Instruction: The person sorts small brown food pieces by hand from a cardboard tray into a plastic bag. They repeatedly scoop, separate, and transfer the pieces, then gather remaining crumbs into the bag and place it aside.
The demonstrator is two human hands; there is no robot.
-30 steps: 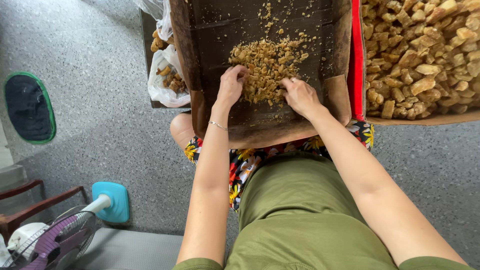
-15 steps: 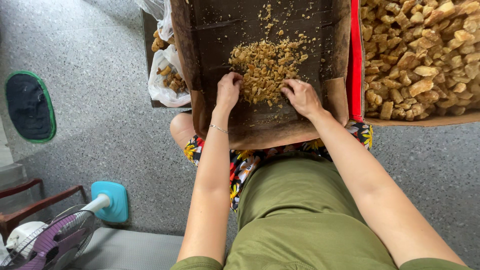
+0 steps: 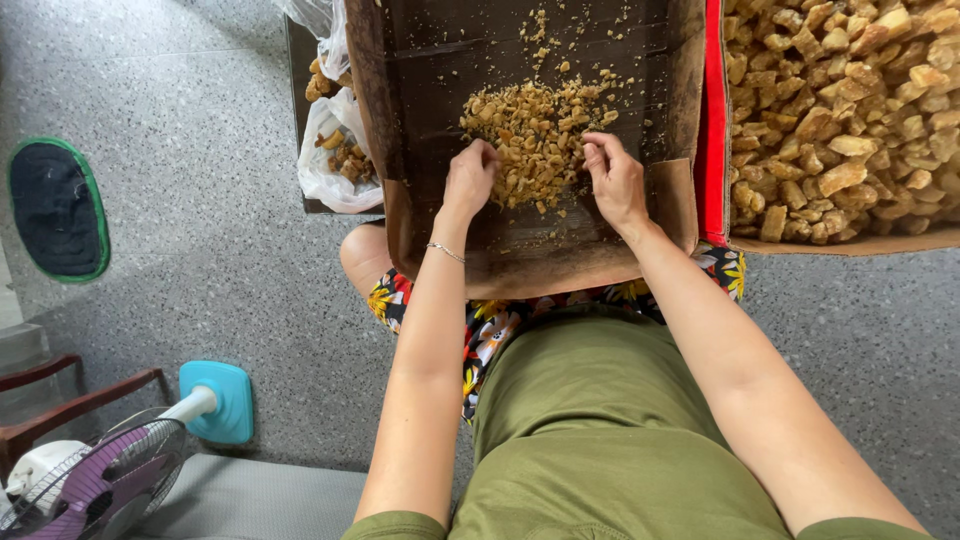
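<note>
Both hands have barely shifted since a moment ago, I note from my feed. My left hand point(image 3: 468, 180) and right hand point(image 3: 615, 178) rest, fingers curled together, at either edge of a pile of small golden chunks point(image 3: 535, 135) in a dark cardboard tray point(image 3: 430, 60) on my lap. Beside it, a red-edged box point(image 3: 712, 120) holds larger amber pieces point(image 3: 840, 110) (heaped full). White bags point(image 3: 335, 150) sit left.

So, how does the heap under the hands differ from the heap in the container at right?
The small crumb pile is fine, thin and scattered on the dark cardboard tray; the big chunk heap is coarse, deep and fills its container. Both hands touch only the crumb pile. Both are golden-brown.
</note>
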